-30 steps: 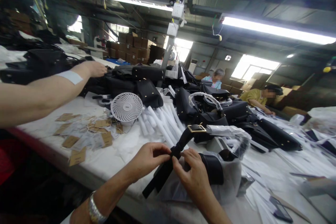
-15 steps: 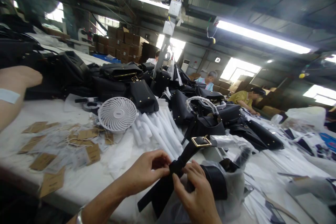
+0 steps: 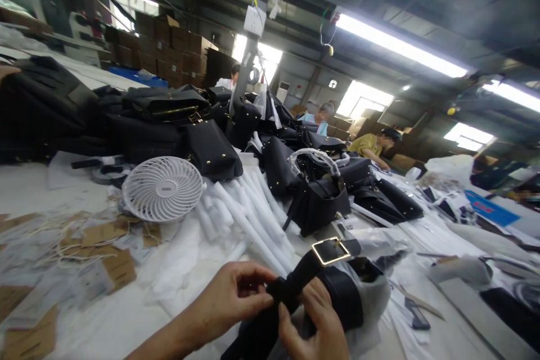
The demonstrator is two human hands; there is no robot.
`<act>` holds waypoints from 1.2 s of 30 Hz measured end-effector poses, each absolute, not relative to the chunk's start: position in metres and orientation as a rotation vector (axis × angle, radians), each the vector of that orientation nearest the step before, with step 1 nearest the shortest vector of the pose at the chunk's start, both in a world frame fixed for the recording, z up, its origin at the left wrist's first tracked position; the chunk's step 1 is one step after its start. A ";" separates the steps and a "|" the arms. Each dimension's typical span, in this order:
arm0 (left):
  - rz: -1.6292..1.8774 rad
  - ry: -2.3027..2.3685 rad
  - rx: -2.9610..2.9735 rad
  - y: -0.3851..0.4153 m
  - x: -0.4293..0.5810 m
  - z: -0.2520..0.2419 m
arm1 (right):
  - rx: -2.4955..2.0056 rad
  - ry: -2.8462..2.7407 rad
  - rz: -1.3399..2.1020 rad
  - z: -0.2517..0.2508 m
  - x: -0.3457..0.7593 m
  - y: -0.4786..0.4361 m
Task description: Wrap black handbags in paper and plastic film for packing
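Observation:
A black strap (image 3: 301, 271) with a gold buckle (image 3: 331, 251) runs up from the black handbag (image 3: 343, 295) in front of me. My left hand (image 3: 236, 295) pinches the strap's lower part between thumb and fingers. From the other side my right hand (image 3: 314, 318) grips the same strap, its thumb close to the left fingertips. Clear plastic wrapping (image 3: 375, 304) covers part of the bag. The exact fold of the strap between my fingers is hidden.
A white round fan (image 3: 163, 188) stands left of white foam rolls (image 3: 253, 211). Brown paper tags (image 3: 120, 267) lie at the left. Black handbags (image 3: 213, 152) are piled behind. Scissors (image 3: 419, 301) lie at the right. A person in yellow (image 3: 371, 145) leans over the table farther back.
The view has swung rightward and closer, so the fan and tags sit further left. Both hands stay on the strap, and its buckle is tilted lower. The forearm at far left has almost left the picture.

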State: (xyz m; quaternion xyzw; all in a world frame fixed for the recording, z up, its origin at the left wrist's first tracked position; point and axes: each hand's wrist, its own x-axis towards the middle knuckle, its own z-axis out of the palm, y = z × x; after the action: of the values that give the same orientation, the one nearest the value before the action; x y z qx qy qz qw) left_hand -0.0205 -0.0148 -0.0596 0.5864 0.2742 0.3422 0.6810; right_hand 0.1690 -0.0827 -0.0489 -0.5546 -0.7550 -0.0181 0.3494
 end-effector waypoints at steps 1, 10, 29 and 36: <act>0.759 0.617 1.308 -0.015 -0.020 -0.061 | -1.451 -1.942 -0.043 -0.050 0.169 -0.084; 0.750 0.675 1.322 -0.016 -0.015 -0.065 | -1.447 -1.905 -0.013 -0.058 0.168 -0.084; 0.857 0.789 1.314 -0.023 -0.013 -0.063 | -1.447 -1.815 0.265 -0.038 0.158 -0.069; 0.896 0.870 1.386 -0.037 -0.013 -0.053 | -1.294 -2.043 0.633 -0.002 0.195 -0.075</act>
State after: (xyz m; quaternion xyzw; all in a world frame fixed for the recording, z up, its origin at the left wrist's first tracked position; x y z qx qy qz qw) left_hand -0.0133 -0.0368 -0.0531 0.5969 0.3744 0.3858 0.5956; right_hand 0.1954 -0.0753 -0.0022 -0.4911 -0.7755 0.2405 0.3156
